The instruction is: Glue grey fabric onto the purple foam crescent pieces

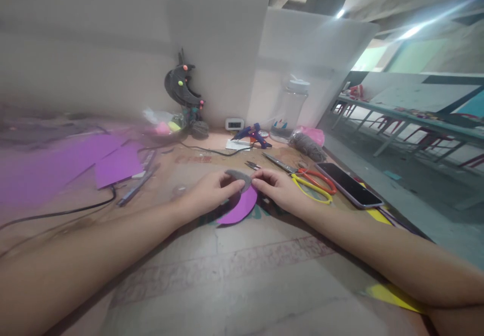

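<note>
Above the middle of the table is a purple paper crescent [244, 208], its lower tip pointing left. A grey band [239, 175] covers its upper part; whether this is wound yarn or a separate piece, I cannot tell. My left hand [215, 189] pinches the grey part between thumb and fingers from the left. My right hand [278, 188] has thumb and fingers closed at the crescent's upper right edge. The two hands are close together, with some fingers hidden behind the piece. Scissors [282, 163] with an orange and a yellow handle lie just beyond my right hand.
Purple sheets [117, 164] lie at left near a cutter-like tool [136, 184] and cable. Behind are a glue gun [254, 135], small clock [234, 124], bottle [291, 106], grey yarn [308, 147] and dark crescent ornament [183, 86]. A phone [350, 184] lies right.
</note>
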Tool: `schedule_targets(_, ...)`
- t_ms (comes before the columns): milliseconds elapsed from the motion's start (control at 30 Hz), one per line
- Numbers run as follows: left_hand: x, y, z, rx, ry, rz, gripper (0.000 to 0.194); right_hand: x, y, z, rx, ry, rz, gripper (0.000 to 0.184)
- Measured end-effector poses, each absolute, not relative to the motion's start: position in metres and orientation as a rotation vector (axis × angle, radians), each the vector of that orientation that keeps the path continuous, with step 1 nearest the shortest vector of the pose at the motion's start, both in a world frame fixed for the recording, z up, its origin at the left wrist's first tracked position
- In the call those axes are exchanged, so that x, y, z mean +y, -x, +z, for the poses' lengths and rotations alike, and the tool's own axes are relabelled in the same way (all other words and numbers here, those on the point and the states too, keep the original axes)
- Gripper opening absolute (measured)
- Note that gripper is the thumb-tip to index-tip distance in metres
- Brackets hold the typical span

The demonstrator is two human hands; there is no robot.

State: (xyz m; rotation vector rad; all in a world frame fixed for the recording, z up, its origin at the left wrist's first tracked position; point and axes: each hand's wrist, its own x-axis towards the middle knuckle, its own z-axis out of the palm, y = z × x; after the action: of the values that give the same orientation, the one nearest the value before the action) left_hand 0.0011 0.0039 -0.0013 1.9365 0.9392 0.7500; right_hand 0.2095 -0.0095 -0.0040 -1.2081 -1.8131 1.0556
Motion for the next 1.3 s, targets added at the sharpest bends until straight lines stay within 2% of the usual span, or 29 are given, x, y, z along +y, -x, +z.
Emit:
schedule_targets(367,0.004,-0.0026,-0.002,0.93,-1.93,0.753,0.031,-0.0117,-0.2104,-0.0025,-1.84,1.214,1.026,0.023)
schedule_targets(1300,0.0061,-0.0017,-0.0053,0.961,-1.951,0.713,0.038,-0.0126,-0.2109,-0.0039,-1.85,1.215,0.99,0.025)
